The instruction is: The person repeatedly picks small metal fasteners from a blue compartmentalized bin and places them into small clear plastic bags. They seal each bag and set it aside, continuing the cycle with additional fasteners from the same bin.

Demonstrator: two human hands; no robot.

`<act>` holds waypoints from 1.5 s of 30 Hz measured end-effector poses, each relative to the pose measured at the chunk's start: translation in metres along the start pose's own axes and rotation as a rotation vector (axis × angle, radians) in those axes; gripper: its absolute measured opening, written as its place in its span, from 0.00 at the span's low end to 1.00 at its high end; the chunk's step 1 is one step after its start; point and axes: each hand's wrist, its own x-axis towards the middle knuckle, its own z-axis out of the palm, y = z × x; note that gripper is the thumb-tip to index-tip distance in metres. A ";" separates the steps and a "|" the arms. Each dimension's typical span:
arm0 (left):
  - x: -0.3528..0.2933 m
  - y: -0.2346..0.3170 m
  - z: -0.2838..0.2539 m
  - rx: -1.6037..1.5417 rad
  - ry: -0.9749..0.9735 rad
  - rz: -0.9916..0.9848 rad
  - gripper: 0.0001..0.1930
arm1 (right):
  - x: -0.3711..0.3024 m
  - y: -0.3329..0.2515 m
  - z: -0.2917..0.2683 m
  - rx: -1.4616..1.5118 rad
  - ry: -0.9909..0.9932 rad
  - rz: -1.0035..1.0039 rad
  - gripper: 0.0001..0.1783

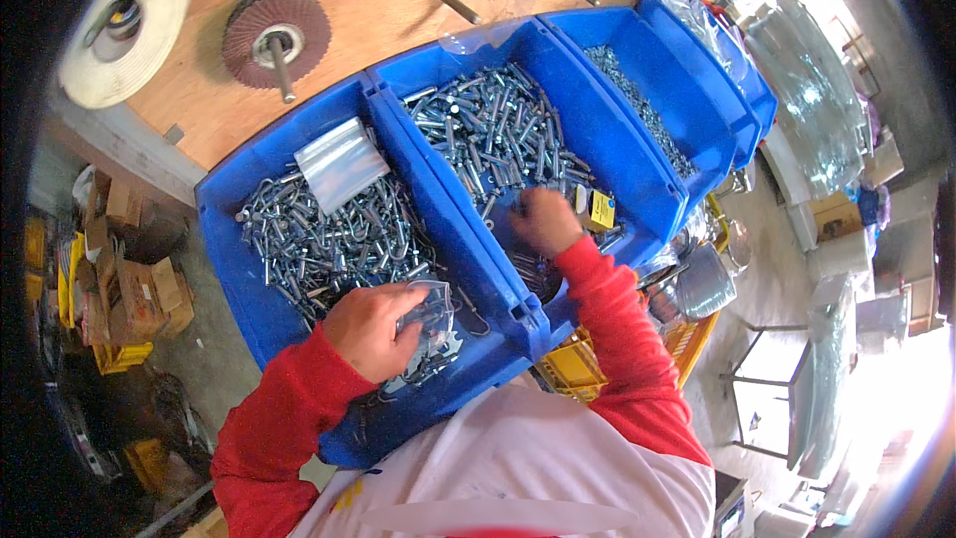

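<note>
My left hand [366, 331] is closed on a small clear plastic bag [430, 311] over the near part of the left blue bin [234, 289]. That bin holds a heap of silver metal hooks and bolts [329, 239]. A stack of flat clear bags [342, 164] lies on the heap. My right hand [548, 222] reaches into the middle blue bin [588, 120], fingers curled down at the near edge of a pile of silver bolts [488, 130]. What its fingertips hold, if anything, is hidden. Beside it sits a small yellow-labelled box [600, 210].
A third blue bin [687, 90] to the right holds small metal pieces. Behind stands a wooden board [358, 0] with pegs, a flap disc [276, 35] and a white wheel [129, 25]. Yellow crates [573, 364] stand below, and cardboard boxes [134, 289] at far left.
</note>
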 end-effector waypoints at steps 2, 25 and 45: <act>-0.001 -0.003 0.001 0.000 0.027 0.011 0.18 | -0.005 -0.005 -0.028 0.359 0.148 0.060 0.17; -0.001 -0.016 0.006 -0.135 0.002 -0.114 0.21 | -0.108 -0.157 -0.074 0.763 0.014 -0.283 0.10; 0.003 -0.014 -0.010 -0.020 -0.022 -0.246 0.27 | 0.071 0.306 -0.063 -0.147 -0.079 -0.044 0.22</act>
